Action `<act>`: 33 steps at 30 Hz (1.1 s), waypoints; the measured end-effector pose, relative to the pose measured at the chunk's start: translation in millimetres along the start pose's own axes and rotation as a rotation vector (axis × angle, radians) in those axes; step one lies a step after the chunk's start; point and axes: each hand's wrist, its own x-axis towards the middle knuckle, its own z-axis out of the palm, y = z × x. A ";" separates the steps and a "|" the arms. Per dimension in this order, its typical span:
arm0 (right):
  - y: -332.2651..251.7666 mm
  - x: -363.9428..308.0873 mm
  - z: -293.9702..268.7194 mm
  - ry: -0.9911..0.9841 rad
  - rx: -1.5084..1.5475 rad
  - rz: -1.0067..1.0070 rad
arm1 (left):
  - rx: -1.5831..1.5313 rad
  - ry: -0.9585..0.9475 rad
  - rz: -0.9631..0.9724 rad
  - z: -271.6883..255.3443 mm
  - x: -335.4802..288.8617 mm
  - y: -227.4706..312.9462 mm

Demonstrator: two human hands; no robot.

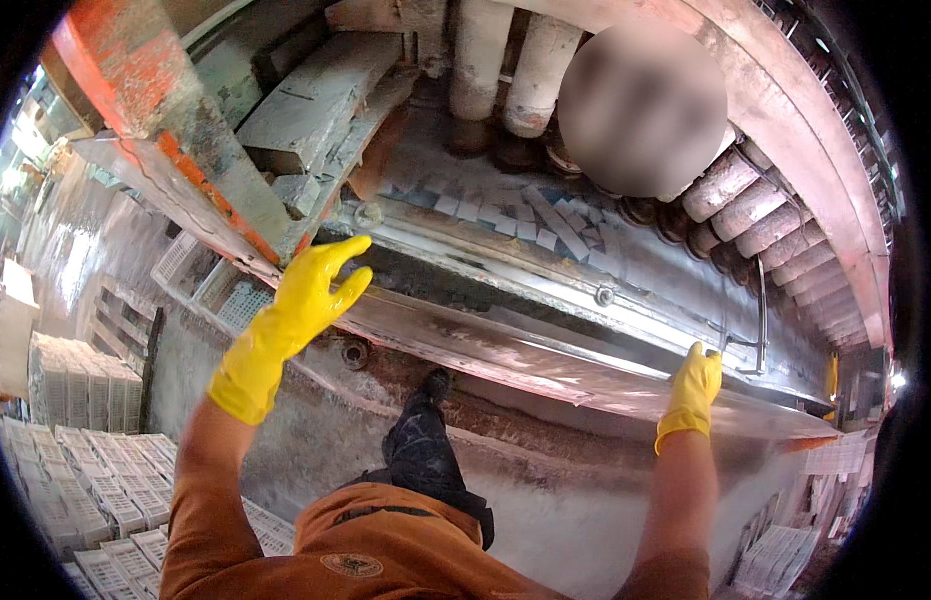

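Two-handed, preferably work evenly along the long ledge (466, 345), near of the pale strips (526, 215), with left hand (311, 290) spread and empty, right hand (692, 385) curled at right, pinch impossible to tell, avoiding the far cylinders (479, 65).

From here I see smooth, rubbery yellow on the left hand (304, 303) and right hand (694, 390), wet-glossy on the left. The shirt (416, 535) is soft matt cloth; the trousers (424, 442) are dark, smudged cloth. I read the rail (556, 287) as bright, shiny metal and the long lip (466, 342) before it as slick with streaks. The columns (480, 60) look chalky and rough, the orange beam (136, 70) chipped paint. The crates (86, 382) are pale matt plastic, the pallet (121, 322) coarse wood, and the floor (586, 475) grey and gritty.
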 end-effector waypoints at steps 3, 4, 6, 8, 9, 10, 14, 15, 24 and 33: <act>19.5 26.3 9.9 0.082 -0.070 -0.066 | 0.095 -0.117 0.003 28.5 54.3 -36.8; 20.8 31.7 14.4 0.080 -0.088 -0.061 | 0.163 -0.197 -0.038 40.3 75.6 -50.0; 7.4 35.5 16.6 0.066 -0.117 -0.059 | 0.310 -0.351 -0.128 57.5 116.1 -72.6; -23.0 28.2 8.8 0.035 -0.090 -0.022 | 0.348 -0.321 -0.202 78.1 145.6 -105.2; -31.6 30.1 7.2 0.025 -0.076 0.000 | 0.399 -0.347 -0.261 85.1 163.3 -106.9; -33.0 37.5 10.9 0.023 -0.090 -0.010 | 0.410 -0.354 -0.333 96.2 178.3 -118.0; -24.3 55.5 18.0 0.044 -0.083 0.027 | 0.510 -0.485 -0.481 143.5 234.0 -136.9; -22.6 61.0 22.6 0.069 -0.096 -0.002 | 0.527 -0.474 -0.498 159.5 240.0 -156.0; -24.6 81.8 39.6 0.063 -0.069 -0.018 | 0.526 -0.518 -0.620 215.5 276.4 -201.8; -41.7 92.2 38.5 0.071 -0.140 -0.017 | 0.317 -0.712 -0.572 203.2 269.0 -138.9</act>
